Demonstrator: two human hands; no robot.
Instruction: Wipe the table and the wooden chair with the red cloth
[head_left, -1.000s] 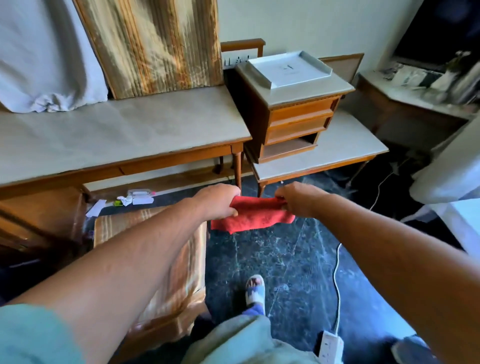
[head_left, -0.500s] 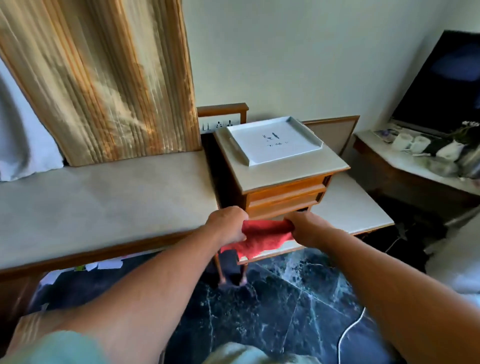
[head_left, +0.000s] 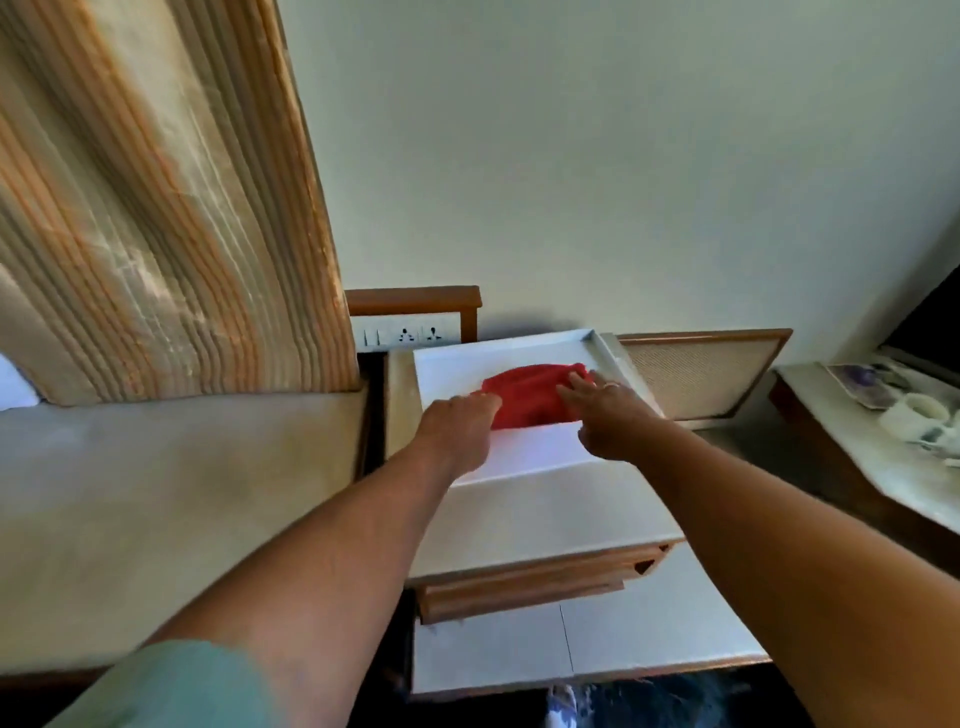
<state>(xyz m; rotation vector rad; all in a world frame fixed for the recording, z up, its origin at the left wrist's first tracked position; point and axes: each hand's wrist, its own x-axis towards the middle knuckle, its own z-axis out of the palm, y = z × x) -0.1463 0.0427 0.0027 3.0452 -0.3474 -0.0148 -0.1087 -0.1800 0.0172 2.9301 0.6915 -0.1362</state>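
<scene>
Red cloth (head_left: 530, 397) in white tray (head_left: 530, 457) atop wooden drawer unit (head_left: 524, 582) — both hands (head_left: 460, 428) (head_left: 605, 418) spread, touching its edges.

My left arm wears a short teal fabric sleeve (head_left: 171, 680); a thin ring (head_left: 613, 385) circles one right finger.

Soft daylight, motion blur, wide-angle distortion

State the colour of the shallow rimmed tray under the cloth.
White, plain in its visible part; the shallow rimmed tray shows best in the head view, under the red cloth.
</scene>
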